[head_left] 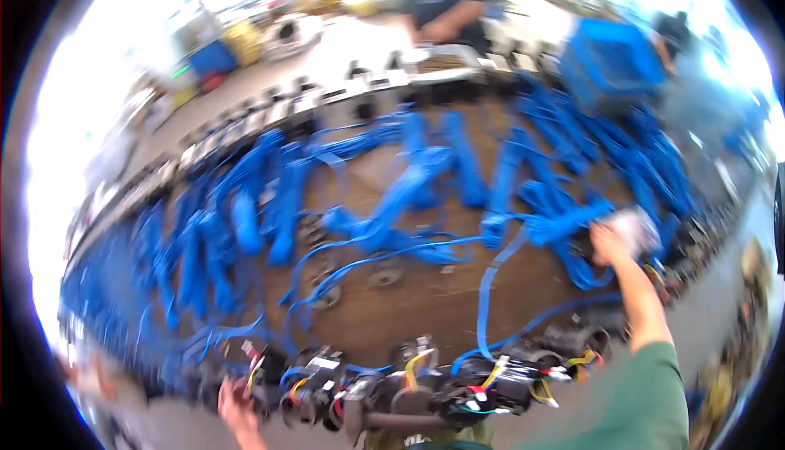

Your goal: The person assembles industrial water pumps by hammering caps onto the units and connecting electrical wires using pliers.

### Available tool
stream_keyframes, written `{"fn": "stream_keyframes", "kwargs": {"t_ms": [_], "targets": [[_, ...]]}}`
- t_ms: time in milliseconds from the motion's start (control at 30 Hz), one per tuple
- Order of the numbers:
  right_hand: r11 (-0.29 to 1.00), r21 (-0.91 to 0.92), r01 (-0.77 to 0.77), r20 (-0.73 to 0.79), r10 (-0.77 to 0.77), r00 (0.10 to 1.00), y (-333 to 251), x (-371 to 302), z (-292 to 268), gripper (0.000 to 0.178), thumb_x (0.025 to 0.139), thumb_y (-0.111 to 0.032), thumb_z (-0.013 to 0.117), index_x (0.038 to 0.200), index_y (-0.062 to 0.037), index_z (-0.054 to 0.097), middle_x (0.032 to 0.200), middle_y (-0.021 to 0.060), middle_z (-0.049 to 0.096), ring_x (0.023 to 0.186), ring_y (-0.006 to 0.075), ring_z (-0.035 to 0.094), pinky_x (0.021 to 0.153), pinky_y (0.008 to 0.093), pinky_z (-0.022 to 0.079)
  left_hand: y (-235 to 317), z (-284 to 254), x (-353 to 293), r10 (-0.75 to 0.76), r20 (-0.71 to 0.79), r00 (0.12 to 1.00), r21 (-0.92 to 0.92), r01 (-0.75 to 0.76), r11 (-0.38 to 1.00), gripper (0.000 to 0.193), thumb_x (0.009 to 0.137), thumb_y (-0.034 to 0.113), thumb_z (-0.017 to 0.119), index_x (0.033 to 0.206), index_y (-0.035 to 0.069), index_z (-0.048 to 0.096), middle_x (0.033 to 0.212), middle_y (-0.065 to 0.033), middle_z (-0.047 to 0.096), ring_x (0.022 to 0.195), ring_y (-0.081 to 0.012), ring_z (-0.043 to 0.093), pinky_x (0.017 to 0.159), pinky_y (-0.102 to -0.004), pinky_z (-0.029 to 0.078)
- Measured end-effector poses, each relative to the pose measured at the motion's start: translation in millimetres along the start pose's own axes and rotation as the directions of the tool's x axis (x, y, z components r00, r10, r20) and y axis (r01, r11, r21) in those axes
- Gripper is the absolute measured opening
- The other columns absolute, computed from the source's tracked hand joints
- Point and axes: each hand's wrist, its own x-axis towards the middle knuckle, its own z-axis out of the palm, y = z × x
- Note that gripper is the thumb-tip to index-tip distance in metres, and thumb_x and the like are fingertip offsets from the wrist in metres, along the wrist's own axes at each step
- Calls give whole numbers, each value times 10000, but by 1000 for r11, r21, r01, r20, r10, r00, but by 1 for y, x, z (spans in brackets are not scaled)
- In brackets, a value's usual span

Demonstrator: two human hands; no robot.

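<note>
Motion blur smears much of the picture. At the right side of the brown table (425,303), my right hand (607,244) is at the end of a tied blue cable bundle (564,225), its fingers apparently closed on it. A whitish, see-through thing (636,231) lies against the outer side of that hand; its kind is unclear. At the lower left, my left hand (235,409) is beside a dark part with thin coloured wires (255,372). Its fingers are too smeared to show whether they grip that part.
Several blue cable bundles (286,204) cover the table. Black round parts with coloured wire ends (409,389) line its near edge. A blue crate (612,65) stands at the far right. Across the table, another person (446,0) works beside a shallow tray (441,64).
</note>
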Motion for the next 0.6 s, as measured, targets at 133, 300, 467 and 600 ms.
{"fn": "stream_keyframes", "kwargs": {"t_ms": [133,300,467,600], "targets": [[982,187,32,-121,-9,993,-16,-13,-23,1008,634,-252,803,1516,18,398,1518,258,464,1436,430,420,1192,569,335,10,19,-17,18,-51,999,63,-15,998,176,998,226,746,1046,57,747,808,-57,746,556,-116,634,452,-262,450],[984,176,-37,-368,100,925,-37,-45,-22,1067,686,-252,812,1584,-18,286,1566,298,379,1512,496,284,1238,650,201,18,28,-27,-38,156,987,-28,43,999,206,968,111,771,1114,-28,727,908,-143,777,611,-120,664,498,-237,484],[955,264,133,-910,201,362,-135,-53,-136,787,871,-182,737,1511,58,347,1464,298,461,1357,486,455,1167,541,349,25,39,-12,-95,337,937,79,73,994,205,985,110,746,1136,-28,732,799,-95,738,517,-66,567,432,-205,386],[654,550,520,-783,187,593,-412,-110,-336,474,928,-18,612,1389,28,516,1221,184,626,1102,287,646,951,399,521,21,11,-10,-7,344,939,-17,13,1000,186,973,100,766,1118,-15,759,758,-26,712,545,-18,535,473,-183,351]]}}
